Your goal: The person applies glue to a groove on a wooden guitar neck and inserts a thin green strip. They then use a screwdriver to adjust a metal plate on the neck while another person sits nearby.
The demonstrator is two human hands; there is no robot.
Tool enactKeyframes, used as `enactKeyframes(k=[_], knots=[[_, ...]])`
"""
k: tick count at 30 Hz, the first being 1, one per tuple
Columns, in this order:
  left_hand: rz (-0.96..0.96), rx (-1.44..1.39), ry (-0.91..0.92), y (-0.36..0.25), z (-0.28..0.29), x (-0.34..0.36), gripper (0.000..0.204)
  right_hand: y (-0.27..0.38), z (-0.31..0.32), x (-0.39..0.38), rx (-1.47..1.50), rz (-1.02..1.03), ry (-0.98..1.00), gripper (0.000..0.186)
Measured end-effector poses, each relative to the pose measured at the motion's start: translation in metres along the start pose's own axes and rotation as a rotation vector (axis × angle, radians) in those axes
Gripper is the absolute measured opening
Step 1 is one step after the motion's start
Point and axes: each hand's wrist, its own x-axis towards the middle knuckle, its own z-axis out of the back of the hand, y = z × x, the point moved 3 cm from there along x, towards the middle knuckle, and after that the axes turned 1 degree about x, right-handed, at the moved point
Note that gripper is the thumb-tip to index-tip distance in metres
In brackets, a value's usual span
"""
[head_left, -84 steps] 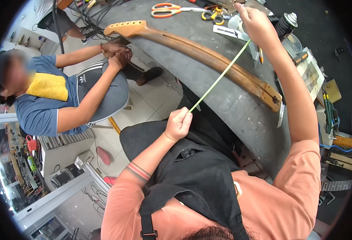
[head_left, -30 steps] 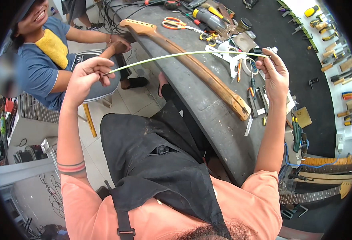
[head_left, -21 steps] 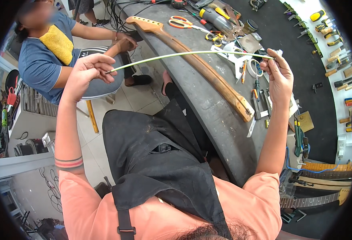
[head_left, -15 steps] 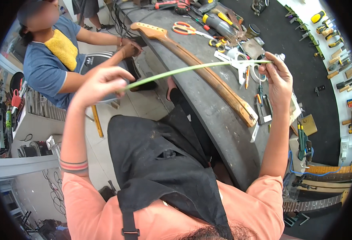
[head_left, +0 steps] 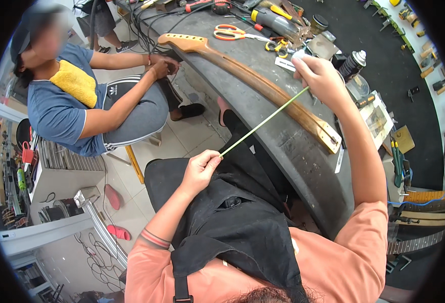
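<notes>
A thin green strip (head_left: 265, 121) stretches straight and slanting between my two hands, over the bench's near edge. Its lower end is pinched in my left hand (head_left: 201, 170), which is closed above my black apron (head_left: 222, 217). My right hand (head_left: 323, 83) is closed around the upper end, over the bench; its fingers partly hide that end. Beneath the strip lies a wooden guitar neck (head_left: 237, 69), its headstock toward the far left and its heel toward me at the right. A long slot runs along the neck.
On the dark workbench (head_left: 303, 161) lie orange-handled scissors (head_left: 230, 33), a heat-gun-like tool (head_left: 273, 22), a spray can (head_left: 353, 64) and green-handled pliers (head_left: 397, 161). At the left a seated person (head_left: 81, 91) wears a yellow cloth. Pink slippers (head_left: 119, 232) lie on the floor.
The strip was bowed and held high and nearly level; now it is straight and slanted. My left hand has come down and right, my right hand slightly left, its back now showing.
</notes>
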Motion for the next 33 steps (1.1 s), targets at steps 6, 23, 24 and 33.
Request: enactKeyframes(k=[6, 23, 24, 33], knots=[[-0.025, 0.039, -0.07, 0.01, -0.007, -0.016, 0.012, 0.019, -0.037, 0.02, -0.559, 0.021, 0.003, 0.063], [-0.143, 0.055, 0.055, 0.039, 0.002, -0.005, 0.014, 0.011, -0.085, 0.033, -0.664, -0.08, 0.034, 0.07], [-0.166, 0.062, 0.066, 0.043, 0.002, -0.002, 0.015, 0.009, -0.085, 0.033, -0.636, -0.078, 0.031, 0.068], [-0.275, 0.038, 0.151, 0.067, -0.002, 0.018, 0.01, -0.001, -0.088, 0.032, -0.51, -0.03, -0.034, 0.057]])
